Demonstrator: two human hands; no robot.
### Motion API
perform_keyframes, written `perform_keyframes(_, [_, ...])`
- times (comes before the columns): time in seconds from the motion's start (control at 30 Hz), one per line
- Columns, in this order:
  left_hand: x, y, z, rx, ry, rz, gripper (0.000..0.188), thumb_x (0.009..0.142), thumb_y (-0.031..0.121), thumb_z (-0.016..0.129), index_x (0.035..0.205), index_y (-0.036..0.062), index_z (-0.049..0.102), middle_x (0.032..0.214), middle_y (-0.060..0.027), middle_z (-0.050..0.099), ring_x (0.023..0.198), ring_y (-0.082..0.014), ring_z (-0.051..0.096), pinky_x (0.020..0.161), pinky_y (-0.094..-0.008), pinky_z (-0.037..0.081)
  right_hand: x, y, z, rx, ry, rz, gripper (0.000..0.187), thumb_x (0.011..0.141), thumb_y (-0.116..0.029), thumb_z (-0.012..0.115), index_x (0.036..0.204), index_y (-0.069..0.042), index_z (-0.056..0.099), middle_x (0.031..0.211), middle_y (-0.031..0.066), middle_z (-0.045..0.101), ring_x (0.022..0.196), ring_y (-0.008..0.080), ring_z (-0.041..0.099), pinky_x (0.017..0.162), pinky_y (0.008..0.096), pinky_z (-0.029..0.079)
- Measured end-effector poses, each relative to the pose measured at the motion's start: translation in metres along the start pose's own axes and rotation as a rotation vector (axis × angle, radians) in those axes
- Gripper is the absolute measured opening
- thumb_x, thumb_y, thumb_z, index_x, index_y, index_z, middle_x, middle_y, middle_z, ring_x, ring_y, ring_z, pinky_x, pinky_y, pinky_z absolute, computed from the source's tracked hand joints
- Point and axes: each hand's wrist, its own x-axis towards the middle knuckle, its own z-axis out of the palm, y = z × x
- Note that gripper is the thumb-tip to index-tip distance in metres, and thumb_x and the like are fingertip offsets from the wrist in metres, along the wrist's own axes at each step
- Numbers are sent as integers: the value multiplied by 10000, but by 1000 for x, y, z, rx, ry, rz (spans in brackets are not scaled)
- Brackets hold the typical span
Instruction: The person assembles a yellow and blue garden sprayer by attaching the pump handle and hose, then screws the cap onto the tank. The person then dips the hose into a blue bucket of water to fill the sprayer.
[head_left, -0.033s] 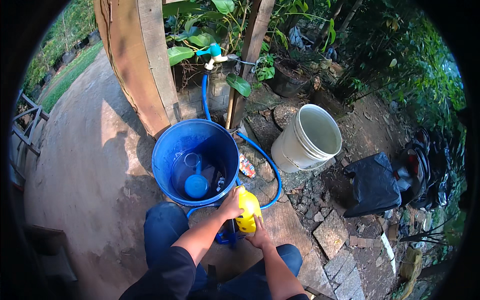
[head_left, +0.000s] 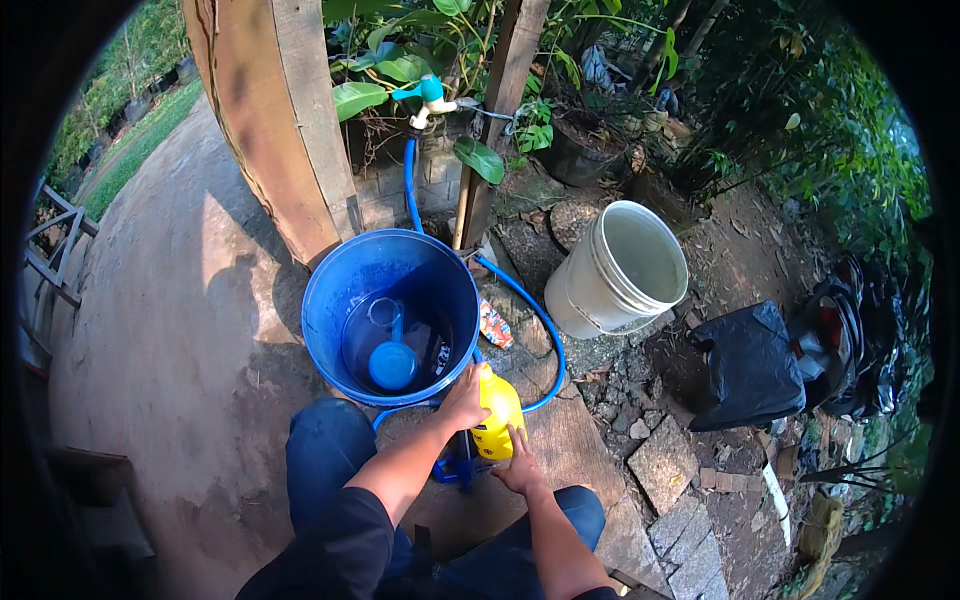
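Both of my hands hold a rounded yellow plastic bottle point(head_left: 500, 415) in front of me, between my knees. My left hand point(head_left: 466, 402) grips its upper left side, the fingers partly hidden behind it. Lower on the right side, my right hand point(head_left: 518, 464) presses its fingers against the bottle. A blue plastic part point(head_left: 455, 472) lies on the ground just below the bottle; my left forearm and the bottle cover some of it. Ahead of my left hand stands a large blue bucket point(head_left: 312, 335), with a blue dipper point(head_left: 392, 366) lying in the shallow water inside.
A blue hose point(head_left: 548, 335) runs from a tap point(head_left: 428, 95) and curls around the bucket's right. An off-white bucket point(head_left: 575, 290) leans at the right, beyond a colourful packet point(head_left: 495, 325). Black plastic bags point(head_left: 750, 360) lie farther right. A wooden post point(head_left: 270, 140) rises behind the blue bucket.
The whole view has shifted slightly, with the buckets a little higher in it. Both hands keep hold of the yellow bottle, with hardly any movement.
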Motion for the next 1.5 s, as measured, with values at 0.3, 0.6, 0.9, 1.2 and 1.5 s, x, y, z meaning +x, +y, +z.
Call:
perform_keyframes(0.3, [-11,20,8,63,77,102,391,846,122,780,1132,24,533,1218,-215,538,1195,-430,548,1049,-495,450,13,0,-6,429,300,41,962,768,-201,907,1514,-78,313,1509,284,455,1383,436,506,1147,478,438])
perform_keyframes(0.6, [-32,59,-6,155,-250,426,270,888,124,713,1139,63,633,1255,-142,594,1241,-373,567,1056,-466,477,5,-20,-19,242,435,-77,1059,780,-326,884,1596,-117,241,1467,264,480,1356,466,495,1152,509,423])
perform_keyframes(0.9, [-48,110,-85,87,-130,572,150,932,128,630,1065,60,641,1163,-125,642,1088,-353,656,910,-468,549,-8,-29,-26,67,582,-199,558,781,-199,858,1260,-65,604,1241,185,636,1207,416,583,1048,489,485])
perform_keyframes(1.2, [-18,78,-234,147,262,316,89,884,79,640,969,61,620,980,-116,641,1003,-354,652,843,-464,537,-11,-97,-69,-2,604,-253,560,800,-191,810,1292,-62,575,1270,213,582,1250,426,534,1070,513,447])
perform_keyframes(1.5, [37,-30,-249,449,-184,-468,477,877,143,655,1351,106,623,1406,-188,608,1322,-365,582,1079,-465,502,42,-264,-80,-65,577,-523,619,852,-379,770,1341,-52,575,1448,208,552,1464,410,378,1223,561,243])
